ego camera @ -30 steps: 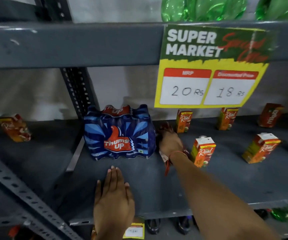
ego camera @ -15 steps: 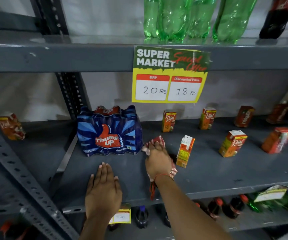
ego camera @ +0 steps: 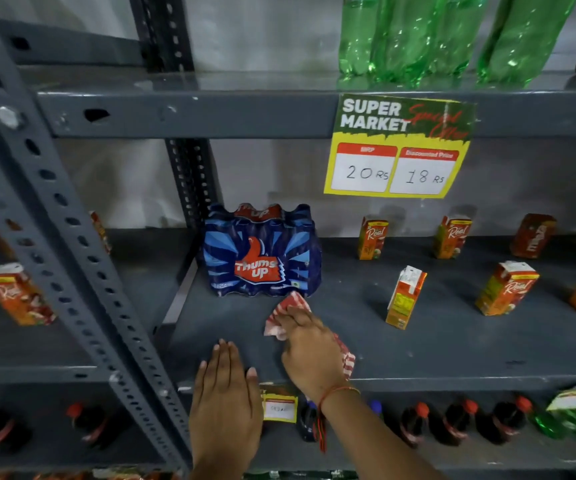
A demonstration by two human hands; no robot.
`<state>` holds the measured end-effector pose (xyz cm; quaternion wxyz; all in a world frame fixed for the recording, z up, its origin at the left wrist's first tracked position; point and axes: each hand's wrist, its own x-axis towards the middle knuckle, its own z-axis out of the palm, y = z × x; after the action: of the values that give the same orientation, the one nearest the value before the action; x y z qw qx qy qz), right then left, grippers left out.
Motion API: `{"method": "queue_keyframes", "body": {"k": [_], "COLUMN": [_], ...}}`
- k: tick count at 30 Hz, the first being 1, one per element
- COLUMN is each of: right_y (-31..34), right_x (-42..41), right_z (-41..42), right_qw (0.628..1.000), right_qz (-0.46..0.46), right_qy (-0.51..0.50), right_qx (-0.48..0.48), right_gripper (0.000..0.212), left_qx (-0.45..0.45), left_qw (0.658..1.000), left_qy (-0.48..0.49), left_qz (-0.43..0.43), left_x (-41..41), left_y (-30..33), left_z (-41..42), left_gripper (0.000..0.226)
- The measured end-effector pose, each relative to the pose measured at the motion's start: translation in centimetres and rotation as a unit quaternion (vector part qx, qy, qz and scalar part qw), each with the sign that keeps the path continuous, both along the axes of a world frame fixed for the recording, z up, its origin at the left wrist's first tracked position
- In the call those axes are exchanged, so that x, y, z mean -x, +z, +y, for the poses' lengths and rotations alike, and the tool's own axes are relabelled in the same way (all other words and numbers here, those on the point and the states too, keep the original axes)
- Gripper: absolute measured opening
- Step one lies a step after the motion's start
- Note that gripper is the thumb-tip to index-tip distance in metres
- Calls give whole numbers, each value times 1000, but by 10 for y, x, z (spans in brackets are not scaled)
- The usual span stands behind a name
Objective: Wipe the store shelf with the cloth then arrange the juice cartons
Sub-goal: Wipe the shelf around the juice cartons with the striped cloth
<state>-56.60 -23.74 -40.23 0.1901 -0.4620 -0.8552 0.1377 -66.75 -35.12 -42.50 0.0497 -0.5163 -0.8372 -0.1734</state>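
Note:
My right hand (ego camera: 309, 351) presses a red-and-white striped cloth (ego camera: 285, 311) onto the grey shelf (ego camera: 453, 355), just in front of the Thums Up pack. My left hand (ego camera: 226, 393) lies flat, palm down, on the shelf's front edge, holding nothing. Several orange juice cartons stand scattered on the shelf: one (ego camera: 405, 297) close to the right of the cloth, one (ego camera: 506, 287) further right, two at the back (ego camera: 372, 238) (ego camera: 452, 236), and darker cartons (ego camera: 532, 235) at the far right.
A blue Thums Up bottle pack (ego camera: 261, 250) stands at the shelf's left end. A slotted steel upright (ego camera: 58, 244) crosses the left foreground. A price sign (ego camera: 397, 147) hangs from the upper shelf under green bottles (ego camera: 408, 36). More cartons (ego camera: 16, 294) sit on the left bay; cola bottles (ego camera: 453, 422) below.
My right hand has drawn the cloth from beside the Thums Up pack toward the shelf's front. The left hand stays flat on the edge. The view pulled back and tilted up.

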Motion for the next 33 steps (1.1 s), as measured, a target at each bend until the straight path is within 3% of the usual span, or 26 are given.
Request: {"method": "queue_keyframes", "body": {"k": [6,12,17,21,24,27,30,33], "right_y": [7,15,24,41,50,58,61,48], "right_x": [42,64,49,20,-5,-21,-18,-6], "right_z": [-3,-5,-15,-33,-37,-20,2,10], "right_qw": [993,972,941,894,867,888,936,946], "right_qz": [14,39,29,10,-4,42,59,30], "right_qy": [117,215,288,357,393,350,302,308], "right_qx": [27,87,173,272,307,294,173,91], "right_gripper": [58,50,47,46,45,49,47,50], "left_qx": [8,-7,-15,-51,-50,-36,-70,-140], "left_qw": [1000,999,999,998,997,998,995,986], "left_qy": [-13,-31,-1,-27,-53,-41,-50,-57], "left_qz": [-24,9,-46,-35,-23,-15,-53,-66], "left_x": [2,1,-7,-11,-13,-14,-13,-13], "left_y": [-1,-5,1,2,-5,-3,-3,-4], "left_z": [-26,-42,-59,-80,-90,-88,-83,-68], "left_gripper": [70,74,78,58,73,73,76,78]}}
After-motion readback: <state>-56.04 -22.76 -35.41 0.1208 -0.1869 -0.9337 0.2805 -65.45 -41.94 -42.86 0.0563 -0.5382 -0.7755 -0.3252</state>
